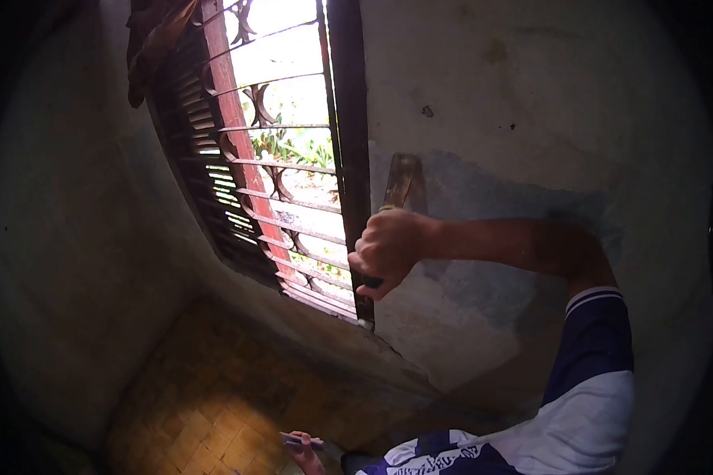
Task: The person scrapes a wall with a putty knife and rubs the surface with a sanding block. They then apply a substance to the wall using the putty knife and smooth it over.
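My right hand (392,249) is wrapped round the dark handle of a trowel. Its flat metal blade (405,176) points upward and lies close along the wall beside the window frame. Around and right of the blade spreads a darker grey, damp-looking patch (491,206) on the wall. Low in the view, my left hand (307,457) grips a thin, flat, purplish-grey object (299,440), whose kind I cannot tell. Part of that hand is cut off by the lower edge.
A barred window (293,174) with a dark frame and slatted shutter stands left of my right hand, with plants outside. The pale wall (467,87) has small holes and stains. Yellowish floor tiles (206,427) lie below. Brown cloth (154,47) hangs at the upper left.
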Available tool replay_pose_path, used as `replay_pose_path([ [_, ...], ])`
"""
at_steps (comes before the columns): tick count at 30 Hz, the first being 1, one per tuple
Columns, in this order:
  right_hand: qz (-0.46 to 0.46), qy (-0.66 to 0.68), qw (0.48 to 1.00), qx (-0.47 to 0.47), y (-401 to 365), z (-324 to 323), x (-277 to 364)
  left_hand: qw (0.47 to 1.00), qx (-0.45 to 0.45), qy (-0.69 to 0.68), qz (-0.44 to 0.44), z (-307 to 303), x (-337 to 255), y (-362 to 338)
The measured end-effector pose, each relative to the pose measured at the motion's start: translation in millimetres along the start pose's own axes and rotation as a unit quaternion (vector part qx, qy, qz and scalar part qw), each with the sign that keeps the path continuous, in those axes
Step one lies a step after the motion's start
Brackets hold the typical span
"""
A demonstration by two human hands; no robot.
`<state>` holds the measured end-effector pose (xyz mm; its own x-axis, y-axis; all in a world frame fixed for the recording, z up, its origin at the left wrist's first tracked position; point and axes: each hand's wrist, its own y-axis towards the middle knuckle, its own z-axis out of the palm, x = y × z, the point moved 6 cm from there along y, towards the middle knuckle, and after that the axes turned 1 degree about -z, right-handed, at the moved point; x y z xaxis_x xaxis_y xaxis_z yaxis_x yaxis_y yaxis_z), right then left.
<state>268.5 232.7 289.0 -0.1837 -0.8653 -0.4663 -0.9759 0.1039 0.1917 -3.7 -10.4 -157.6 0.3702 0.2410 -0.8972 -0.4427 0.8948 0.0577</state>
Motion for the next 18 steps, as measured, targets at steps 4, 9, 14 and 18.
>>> replay_pose_path([
  [4, -0.054, 0.051, 0.997, -0.024, 2, 1, 29, 1.0, 0.006, -0.004, 0.0, 2, -6, 5],
  [9, -0.027, -0.018, 0.998, -0.047, 14, 4, 8, 1.0, 0.015, -0.014, 0.002, 9, -23, 7],
  [14, 0.017, -0.079, 0.997, 0.015, -1, 30, -35, 0.999, -0.028, 0.004, -0.023, -5, -16, 5],
  [18, -0.029, -0.019, 0.999, -0.023, 4, 11, 22, 1.0, -0.013, -0.012, -0.017, -17, 0, 11],
])
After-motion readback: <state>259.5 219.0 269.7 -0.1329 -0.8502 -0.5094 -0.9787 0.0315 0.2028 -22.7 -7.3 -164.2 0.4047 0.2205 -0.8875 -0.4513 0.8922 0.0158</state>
